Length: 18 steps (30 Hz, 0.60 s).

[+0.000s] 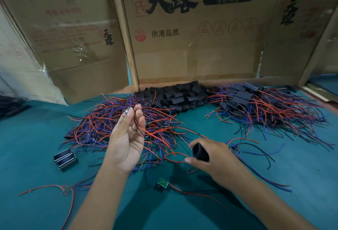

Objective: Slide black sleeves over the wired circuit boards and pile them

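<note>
My left hand [128, 134] is raised palm up over a heap of red, blue and black wired boards [117, 120]; its fingertips pinch a small wired board whose wires hang down past the palm. My right hand [210, 154] grips an open black sleeve [199, 152], its mouth facing left. Empty black sleeves [179, 94] are heaped against the cardboard at the back centre. At back right lies a pile of sleeved boards [256, 105] with wires fanning out. A bare green board [162, 182] with red and black wires lies on the green table [301, 165] near me.
Cardboard boxes [192, 38] wall off the back of the table. A small black and metal block [65, 158] sits at left. Loose wires [54, 189] lie at lower left, and another wired board [235, 148] rests just right of my right hand.
</note>
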Motion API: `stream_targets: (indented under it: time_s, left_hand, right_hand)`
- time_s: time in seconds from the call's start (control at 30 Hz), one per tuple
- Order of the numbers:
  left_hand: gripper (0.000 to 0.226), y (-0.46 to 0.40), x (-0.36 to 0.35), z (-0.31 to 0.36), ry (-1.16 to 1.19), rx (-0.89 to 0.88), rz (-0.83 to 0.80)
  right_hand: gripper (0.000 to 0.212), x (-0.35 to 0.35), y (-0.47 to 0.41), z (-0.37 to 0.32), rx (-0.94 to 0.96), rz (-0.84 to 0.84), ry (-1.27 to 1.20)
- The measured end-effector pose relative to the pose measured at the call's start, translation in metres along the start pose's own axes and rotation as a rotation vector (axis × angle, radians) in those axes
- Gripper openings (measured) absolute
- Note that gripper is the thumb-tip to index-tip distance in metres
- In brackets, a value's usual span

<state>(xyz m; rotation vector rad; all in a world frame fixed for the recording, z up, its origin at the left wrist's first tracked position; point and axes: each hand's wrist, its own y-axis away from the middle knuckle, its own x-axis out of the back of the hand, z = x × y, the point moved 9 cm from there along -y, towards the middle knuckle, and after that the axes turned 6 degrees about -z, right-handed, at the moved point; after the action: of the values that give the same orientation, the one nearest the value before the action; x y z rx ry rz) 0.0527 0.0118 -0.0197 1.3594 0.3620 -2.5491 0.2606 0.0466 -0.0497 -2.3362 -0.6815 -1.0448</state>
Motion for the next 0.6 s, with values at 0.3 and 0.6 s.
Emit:
stream_targets:
  time_s: [0.3, 0.6]
  left_hand:
    - [0.041, 0.004, -0.013, -0.018, 0.135, 0.116, -0.099]
    - [0.016, 0.004, -0.011, -0.014, 0.170, 0.064, -0.095]
  right_hand:
    - [0.048, -0.019, 0.003, -0.020, 0.012, -0.074, -0.074]
    - [0.046, -0.023, 0.008, -0.033, 0.014, -0.006, -0.186]
